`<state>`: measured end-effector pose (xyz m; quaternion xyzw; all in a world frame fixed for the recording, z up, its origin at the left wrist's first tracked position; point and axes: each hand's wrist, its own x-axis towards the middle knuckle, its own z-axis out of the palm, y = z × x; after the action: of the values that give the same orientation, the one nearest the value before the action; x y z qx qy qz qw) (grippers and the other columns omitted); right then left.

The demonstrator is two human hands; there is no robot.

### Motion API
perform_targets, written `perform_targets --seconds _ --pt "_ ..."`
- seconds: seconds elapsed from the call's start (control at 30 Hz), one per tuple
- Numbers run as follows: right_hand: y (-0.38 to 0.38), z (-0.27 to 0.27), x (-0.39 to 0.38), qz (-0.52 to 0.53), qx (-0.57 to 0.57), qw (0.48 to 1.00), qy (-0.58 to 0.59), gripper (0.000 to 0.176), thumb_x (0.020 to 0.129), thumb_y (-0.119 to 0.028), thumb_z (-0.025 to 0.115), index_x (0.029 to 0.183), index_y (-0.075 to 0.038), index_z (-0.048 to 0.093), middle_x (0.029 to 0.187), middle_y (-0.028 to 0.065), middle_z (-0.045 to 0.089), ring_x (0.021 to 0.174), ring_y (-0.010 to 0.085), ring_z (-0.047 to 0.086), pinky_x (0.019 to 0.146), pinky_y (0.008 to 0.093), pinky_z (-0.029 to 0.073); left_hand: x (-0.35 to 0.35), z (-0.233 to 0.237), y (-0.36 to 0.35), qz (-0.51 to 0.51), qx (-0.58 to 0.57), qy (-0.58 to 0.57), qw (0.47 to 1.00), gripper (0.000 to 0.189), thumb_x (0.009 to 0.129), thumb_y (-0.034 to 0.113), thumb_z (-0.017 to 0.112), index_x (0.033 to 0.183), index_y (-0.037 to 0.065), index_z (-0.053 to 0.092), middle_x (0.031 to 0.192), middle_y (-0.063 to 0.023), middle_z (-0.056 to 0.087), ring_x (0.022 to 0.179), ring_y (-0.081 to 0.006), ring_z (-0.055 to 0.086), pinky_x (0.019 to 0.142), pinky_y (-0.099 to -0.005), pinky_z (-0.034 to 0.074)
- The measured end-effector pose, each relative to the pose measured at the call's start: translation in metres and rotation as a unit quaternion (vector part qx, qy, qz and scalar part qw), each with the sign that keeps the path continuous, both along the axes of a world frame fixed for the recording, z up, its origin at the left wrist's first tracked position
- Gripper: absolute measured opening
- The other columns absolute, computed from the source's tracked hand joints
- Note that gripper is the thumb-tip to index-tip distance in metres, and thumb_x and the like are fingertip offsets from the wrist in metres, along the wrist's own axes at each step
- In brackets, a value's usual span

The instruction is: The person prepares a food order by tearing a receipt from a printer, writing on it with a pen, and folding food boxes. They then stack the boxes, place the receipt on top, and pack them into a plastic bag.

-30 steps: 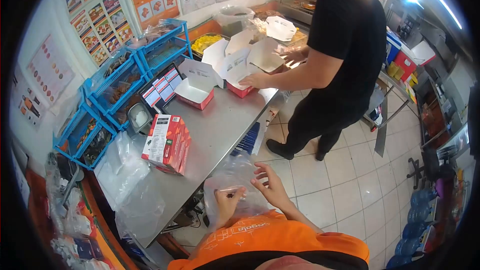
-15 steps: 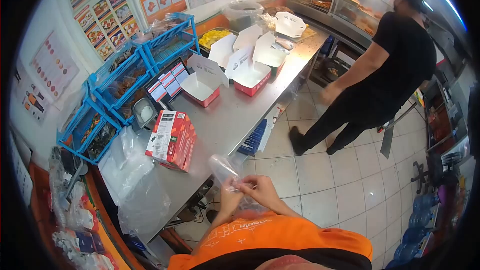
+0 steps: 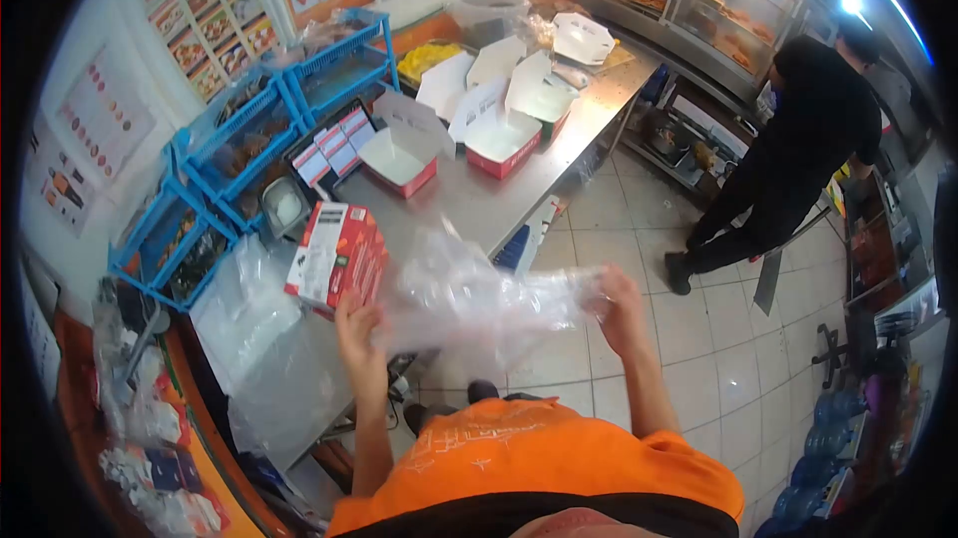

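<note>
A clear plastic bag (image 3: 479,298) is stretched wide between my two hands, blurred by motion, in front of the table edge. My left hand (image 3: 359,328) grips its left side, close to the red and white food box (image 3: 337,259) that stands closed on the steel table. At the bag's other side, my right hand (image 3: 619,308) pinches the plastic over the tiled floor. Farther back on the table, red and white cartons (image 3: 504,151) stand with their lids up.
Blue baskets (image 3: 239,164) with packets line the wall, beside a tablet (image 3: 334,151). More clear plastic bags (image 3: 259,328) lie at the table's left end. A person in black (image 3: 808,139) stands on the right near the glass food cabinet (image 3: 714,4).
My hands were close together on the bunched bag; they have moved far apart, spreading it open. The person in black has stepped back to the right and turned toward the cabinet.
</note>
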<state>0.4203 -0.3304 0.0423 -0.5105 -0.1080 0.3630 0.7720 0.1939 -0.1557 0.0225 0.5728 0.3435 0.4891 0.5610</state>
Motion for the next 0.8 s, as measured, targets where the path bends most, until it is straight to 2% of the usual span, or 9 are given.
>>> perform_targets --seconds 0.07,0.13,0.2,0.33,0.37,0.47,0.63,0.73,0.8 --pt "0.013 -0.006 -0.002 -0.049 -0.068 0.979 -0.188 0.016 0.083 -0.011 0.069 0.091 -0.004 0.057 0.075 0.0037 0.056 0.072 0.0128 0.058 0.064 0.0271 0.047 0.01 -0.014 0.001 0.021 -0.135 -0.137 0.981 0.029 0.094 0.014 0.055 0.121 0.007 0.048 0.07 0.0043 0.045 0.064 -0.0051 0.043 0.049 -0.0233 0.032" --pt "0.017 -0.012 0.006 0.084 -0.119 0.933 -0.328 0.025 0.076 -0.004 0.074 0.094 -0.003 0.057 0.075 0.0036 0.057 0.063 0.0111 0.055 0.054 0.0254 0.044 -0.001 -0.02 0.01 -0.259 -0.372 -0.332 0.827 0.031 0.092 0.011 0.054 0.123 0.01 0.048 0.07 0.0056 0.043 0.063 -0.0038 0.045 0.051 -0.0219 0.037" --pt "0.001 0.008 0.032 0.132 -0.044 0.984 -0.114 0.025 0.075 0.007 0.062 0.097 -0.002 0.056 0.074 0.0041 0.056 0.058 0.0121 0.054 0.046 0.0254 0.041 -0.024 0.012 0.0 -0.295 -0.33 -0.259 0.858 0.032 0.085 0.008 0.06 0.116 0.01 0.051 0.068 0.0066 0.042 0.061 -0.0024 0.043 0.052 -0.0214 0.037" --pt "-0.024 0.054 0.057 -0.125 -0.117 0.953 -0.249 0.031 0.064 0.014 0.051 0.091 0.001 0.054 0.07 0.0052 0.057 0.051 0.0091 0.051 0.041 0.0239 0.038 -0.092 0.078 0.01 -0.193 0.11 0.189 0.957 0.034 0.072 0.009 0.072 0.101 0.008 0.054 0.072 0.003 0.05 0.063 -0.004 0.047 0.058 -0.0215 0.041" --pt "-0.05 0.041 0.111 0.106 0.067 0.981 -0.148 0.021 0.063 0.013 0.051 0.079 -0.001 0.051 0.065 0.0027 0.055 0.05 0.009 0.05 0.041 0.0237 0.038 -0.107 0.075 0.018 -0.19 0.112 0.192 0.956 0.034 0.072 0.009 0.072 0.101 0.008 0.054 0.072 0.003 0.05 0.063 -0.004 0.047 0.058 -0.0215 0.041" --pt "-0.025 0.047 0.082 0.011 -0.112 0.937 -0.329 0.015 0.071 0.01 0.054 0.07 -0.004 0.048 0.06 0.002 0.052 0.051 0.0065 0.046 0.042 0.0264 0.036 -0.1 0.026 0.026 -0.032 0.113 0.244 0.962 0.049 0.068 0.015 0.075 0.11 0.004 0.051 0.092 -0.0069 0.057 0.083 -0.0132 0.056 0.076 -0.0287 0.046" --pt "0.052 0.056 -0.023 0.058 -0.102 0.722 -0.682 0.019 0.075 -0.014 0.071 0.084 -0.006 0.056 0.071 0.005 0.057 0.052 0.0168 0.05 0.046 0.0292 0.038 0.022 0.028 -0.011 0.092 0.51 0.348 0.781 0.086 0.07 0.016 0.076 0.142 0.005 0.032 0.127 -0.0224 0.048 0.118 -0.0237 0.049 0.092 -0.0316 0.044" --pt "0.056 0.051 -0.017 0.015 -0.209 0.535 -0.819 0.026 0.079 -0.011 0.07 0.1 -0.006 0.055 0.095 0.0116 0.058 0.071 0.0258 0.057 0.05 0.0327 0.042 0.005 0.066 0.026 -0.169 0.134 0.163 0.963 0.087 0.072 0.021 0.075 0.144 0.007 0.028 0.122 -0.021 0.053 0.108 -0.0179 0.054 0.084 -0.0288 0.046" --pt "0.063 0.05 0.021 -0.026 -0.261 0.466 -0.845 0.033 0.081 -0.007 0.066 0.112 -0.004 0.055 0.106 0.0141 0.059 0.087 0.0276 0.06 0.06 0.0337 0.047 -0.049 0.101 0.04 -0.322 -0.138 0.029 0.936 0.08 0.072 0.014 0.074 0.142 0.009 0.035 0.11 -0.0116 0.059 0.091 -0.0123 0.056 0.075 -0.0267 0.045"
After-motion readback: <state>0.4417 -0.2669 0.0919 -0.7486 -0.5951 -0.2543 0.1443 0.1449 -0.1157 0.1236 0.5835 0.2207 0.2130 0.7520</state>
